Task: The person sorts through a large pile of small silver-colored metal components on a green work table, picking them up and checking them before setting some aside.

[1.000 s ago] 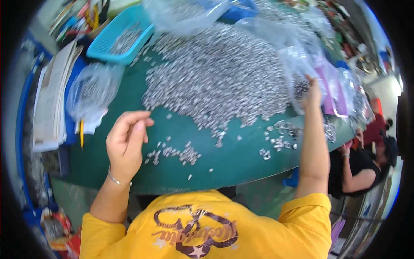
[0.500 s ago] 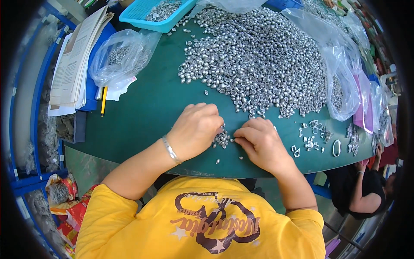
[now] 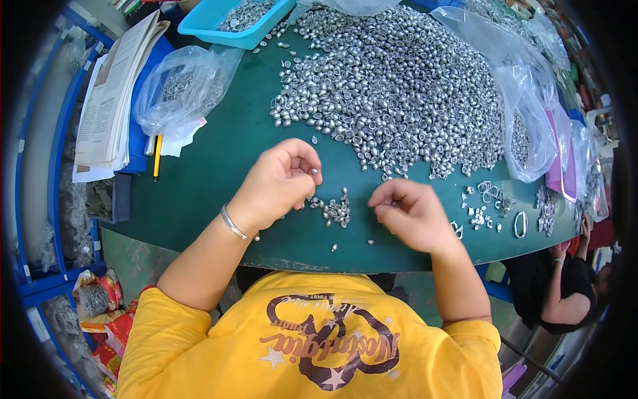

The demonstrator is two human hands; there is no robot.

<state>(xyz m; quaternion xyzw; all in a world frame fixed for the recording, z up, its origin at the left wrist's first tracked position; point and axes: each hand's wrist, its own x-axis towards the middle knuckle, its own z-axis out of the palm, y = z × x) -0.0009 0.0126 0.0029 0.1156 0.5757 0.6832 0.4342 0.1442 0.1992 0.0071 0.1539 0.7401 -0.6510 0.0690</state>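
Note:
My left hand (image 3: 282, 176), with a bracelet at the wrist, pinches a small silver metal bead-like piece (image 3: 314, 171) between thumb and fingers. Just right of it lies a small heap of the same metal pieces (image 3: 337, 211) on the green tabletop (image 3: 219, 193). My right hand (image 3: 411, 211) is held to the right of that heap with its fingers curled together. Whatever those fingers hold, if anything, is hidden and slightly blurred. A large spread of hollow, rounded silver pieces (image 3: 392, 100) covers the table beyond both hands. Two single pieces lie near the front edge.
At the far left stand a turquoise basket (image 3: 199, 30) of metal parts, a clear bag (image 3: 153, 110), stacked papers (image 3: 109, 100) and a yellow pencil (image 3: 157, 158). Sorted rings and small parts (image 3: 488, 199) lie at right, beside plastic bags (image 3: 528, 126). Another person (image 3: 565, 299) sits at the right.
My left hand has moved left, away from the small heap, and turned with a piece in its pinch. My right hand has drawn right, away from the heap, its fingers curling in.

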